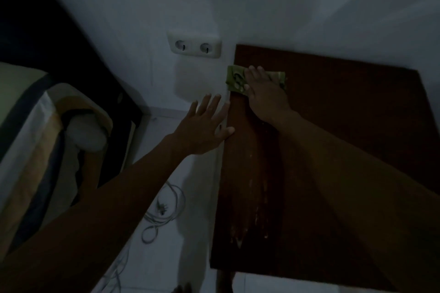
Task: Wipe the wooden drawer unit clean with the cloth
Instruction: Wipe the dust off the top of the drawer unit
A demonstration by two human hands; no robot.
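The dark brown top of the wooden drawer unit (333,112) fills the right side of the head view, seen from above in dim light. A folded green cloth (235,77) lies near its far left corner. My right hand (264,95) lies flat on the cloth, fingers pointing toward the wall, pressing it onto the wood. A wet, streaked band runs along the left part of the top. My left hand (207,126) is spread open at the unit's left edge, with the thumb touching that edge and nothing held.
A white wall with a double socket (194,46) stands behind the unit. Grey cables (162,211) lie coiled on the white floor to the left. A bed with striped bedding (35,138) and a dark headboard takes up the far left.
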